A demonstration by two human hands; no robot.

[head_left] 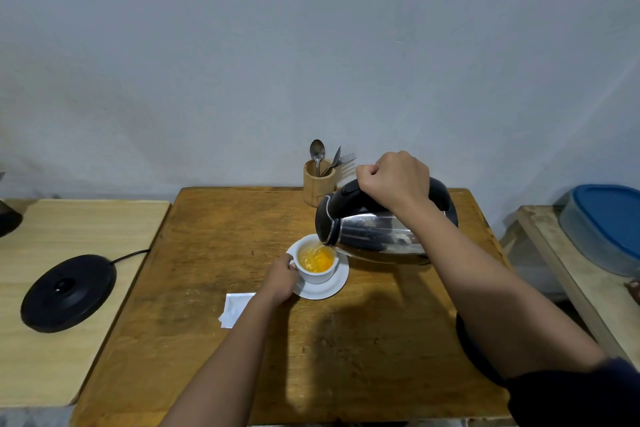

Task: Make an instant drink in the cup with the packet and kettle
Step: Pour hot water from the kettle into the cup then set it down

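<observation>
A white cup [317,276] stands on a white saucer [327,289] in the middle of the brown wooden table [214,229]. Orange liquid fills the cup partway. My left hand [281,277] grips the cup's handle on its left side. My right hand [393,180] is closed around the black handle of a steel kettle [375,232], which is tilted to the left with its spout over the cup. Water runs from the spout into the cup. A white packet [233,308] lies flat on the table, left of my left forearm.
The black kettle base [67,291] with its cord sits on a pale side table [69,218] at the left. A wooden holder [318,185] with a spoon and fork stands at the table's back edge. A blue-lidded container [604,222] rests on a bench at the right.
</observation>
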